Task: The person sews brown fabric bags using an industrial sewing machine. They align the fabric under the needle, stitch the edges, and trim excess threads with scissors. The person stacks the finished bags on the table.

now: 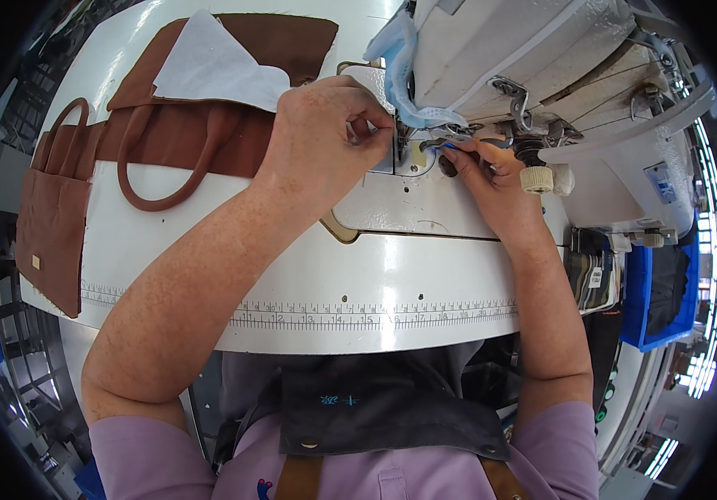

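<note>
My left hand (325, 125) is beside the needle area of a white sewing machine (500, 50), its thumb and forefinger pinched together. What lies between those fingertips is too small to make out. On the other side of the needle, my right hand (500, 187) has its thumb and fingers closed close to the presser foot; a bit of blue shows at the fingertips, but its kind is unclear. Left of my left hand lie brown bag pieces (183, 137) with a rounded handle (162, 203). A white sheet (217, 67) covers part of them.
A pale blue face mask (402, 71) hangs on the machine head above the needle. A cream knob (536, 180) juts out by my right wrist. Along the table's near edge runs a printed ruler (333, 319). A blue crate (654, 337) with dark material stands at the right.
</note>
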`<state>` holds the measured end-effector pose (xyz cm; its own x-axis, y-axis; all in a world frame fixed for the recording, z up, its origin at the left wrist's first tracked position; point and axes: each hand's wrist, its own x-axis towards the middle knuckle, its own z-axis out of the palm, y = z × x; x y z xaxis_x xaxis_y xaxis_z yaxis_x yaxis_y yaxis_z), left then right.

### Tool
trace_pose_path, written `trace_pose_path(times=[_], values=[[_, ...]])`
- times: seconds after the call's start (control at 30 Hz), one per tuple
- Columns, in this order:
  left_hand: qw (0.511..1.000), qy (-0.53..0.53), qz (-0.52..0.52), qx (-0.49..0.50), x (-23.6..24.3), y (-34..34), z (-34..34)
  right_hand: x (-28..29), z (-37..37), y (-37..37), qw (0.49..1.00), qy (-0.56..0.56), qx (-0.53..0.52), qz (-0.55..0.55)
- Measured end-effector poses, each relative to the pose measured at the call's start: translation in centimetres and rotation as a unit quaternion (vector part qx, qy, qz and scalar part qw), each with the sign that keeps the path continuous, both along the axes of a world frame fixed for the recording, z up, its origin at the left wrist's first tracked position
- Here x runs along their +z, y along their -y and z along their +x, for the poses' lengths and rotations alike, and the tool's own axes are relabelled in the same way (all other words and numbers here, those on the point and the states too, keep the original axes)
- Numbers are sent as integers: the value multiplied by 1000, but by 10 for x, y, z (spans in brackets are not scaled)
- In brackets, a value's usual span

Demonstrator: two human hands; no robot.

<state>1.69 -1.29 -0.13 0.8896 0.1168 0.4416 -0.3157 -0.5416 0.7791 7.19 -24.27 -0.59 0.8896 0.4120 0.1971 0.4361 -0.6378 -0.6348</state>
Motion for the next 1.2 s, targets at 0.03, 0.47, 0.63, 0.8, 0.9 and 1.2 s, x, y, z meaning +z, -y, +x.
trace_pose_path(times=[0.03, 0.47, 0.63, 0.8, 0.9, 1.2], values=[[1000, 3, 6, 7, 3, 0, -1, -6, 1, 6, 998, 43, -19, -32], [961, 134, 230, -77, -4, 8, -16, 33, -11, 42, 957, 235, -92, -143], [933, 79, 342, -80, 1, 13, -22, 45, -51, 56, 979, 188, -71, -34], [920, 54, 382, -73, 1, 22, -25, 42, -83, 129, 966, 211, -149, 8], [933, 72, 339, -93, 0, 27, -23, 39, -87, 207, 928, 223, -291, 64], [925, 86, 322, -181, 9, 35, -27, 11, -17, 371, 842, 149, -518, -16]])
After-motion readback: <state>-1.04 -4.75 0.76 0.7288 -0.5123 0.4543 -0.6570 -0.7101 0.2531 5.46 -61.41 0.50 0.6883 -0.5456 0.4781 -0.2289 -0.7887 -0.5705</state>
